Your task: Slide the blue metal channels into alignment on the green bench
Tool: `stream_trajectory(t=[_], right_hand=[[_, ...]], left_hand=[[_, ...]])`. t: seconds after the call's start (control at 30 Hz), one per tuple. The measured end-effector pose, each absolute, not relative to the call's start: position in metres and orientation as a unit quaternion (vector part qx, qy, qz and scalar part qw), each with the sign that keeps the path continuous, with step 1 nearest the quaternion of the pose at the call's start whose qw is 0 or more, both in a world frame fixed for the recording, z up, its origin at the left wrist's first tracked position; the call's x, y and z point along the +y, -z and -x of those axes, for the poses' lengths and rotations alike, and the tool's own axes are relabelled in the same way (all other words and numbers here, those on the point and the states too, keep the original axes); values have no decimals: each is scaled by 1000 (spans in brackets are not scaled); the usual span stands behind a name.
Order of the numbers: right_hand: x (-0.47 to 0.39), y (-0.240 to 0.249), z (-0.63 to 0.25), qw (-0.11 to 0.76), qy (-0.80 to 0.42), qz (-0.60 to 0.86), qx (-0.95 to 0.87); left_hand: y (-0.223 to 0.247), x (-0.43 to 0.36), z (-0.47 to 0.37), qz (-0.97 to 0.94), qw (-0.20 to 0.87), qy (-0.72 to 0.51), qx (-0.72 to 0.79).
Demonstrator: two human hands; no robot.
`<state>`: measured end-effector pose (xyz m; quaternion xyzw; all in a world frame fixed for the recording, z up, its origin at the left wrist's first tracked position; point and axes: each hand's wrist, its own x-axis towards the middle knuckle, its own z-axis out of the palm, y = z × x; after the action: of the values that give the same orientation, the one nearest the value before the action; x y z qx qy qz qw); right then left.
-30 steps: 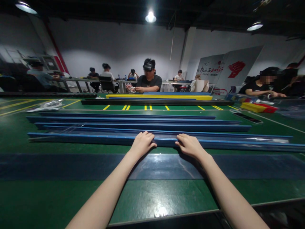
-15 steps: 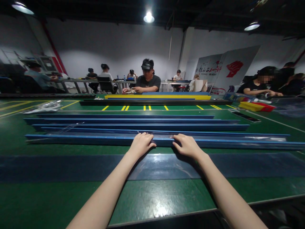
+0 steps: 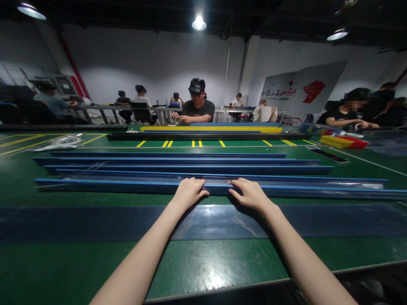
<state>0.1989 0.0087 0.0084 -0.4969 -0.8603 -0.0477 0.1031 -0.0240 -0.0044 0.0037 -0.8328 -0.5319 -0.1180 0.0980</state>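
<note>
A long blue U-shaped channel (image 3: 111,185) lies across the green table in front of me. My left hand (image 3: 190,190) grips its near wall, fingers curled over the top edge and thumb against the front face. A short way to the right, my right hand (image 3: 249,192) pinches the same wall, its fingertips reaching inside. Clear glossy film (image 3: 359,185) shows within the channel at the right. What lies under my fingertips is hidden. Below my wrists, a wide transparent strip (image 3: 95,223) stretches flat across the table.
Behind the channel lie several more blue channels (image 3: 190,168). Farther back are a black bar (image 3: 197,137) and yellow channels (image 3: 210,129). A phone (image 3: 329,154) and a yellow tray (image 3: 333,141) sit at right, crumpled clear plastic (image 3: 60,142) at left. A co-worker (image 3: 197,106) sits opposite.
My hands stay almost where they were on the channel wall. Thin clear film at the channel's left has shifted slightly. The co-worker opposite has raised one hand.
</note>
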Motion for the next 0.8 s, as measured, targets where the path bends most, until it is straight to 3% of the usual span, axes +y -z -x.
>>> stream_trajectory(t=[0.8], right_hand=[[9,-6,-200,144,37,473,-869]], left_hand=[[0,-4,26,837,93,133,-523]])
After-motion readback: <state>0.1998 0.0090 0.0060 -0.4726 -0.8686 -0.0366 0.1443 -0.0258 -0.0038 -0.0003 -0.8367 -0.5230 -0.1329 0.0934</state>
